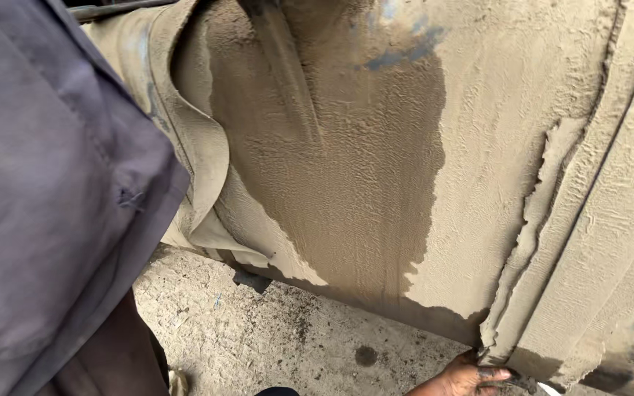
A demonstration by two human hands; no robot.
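A large vehicle body panel (pixel 493 110) fills the view, coated in rough tan filler, with a darker wet-looking patch (pixel 354 183) down its middle. A vertical seam (pixel 537 213) with ragged filler runs along the right. My right hand (pixel 464 378) shows at the bottom edge, mostly cut off. Its fingers reach right and touch the panel's lower edge at the foot of the seam. A small dark thing (pixel 524 381) lies at the fingertips; whether the hand grips it is unclear. My left hand is out of sight.
My grey shirt (pixel 45 191) covers the left third of the view. Below the panel lies dusty, stained concrete ground (pixel 273 337). A second coated panel (pixel 618 242) adjoins on the right.
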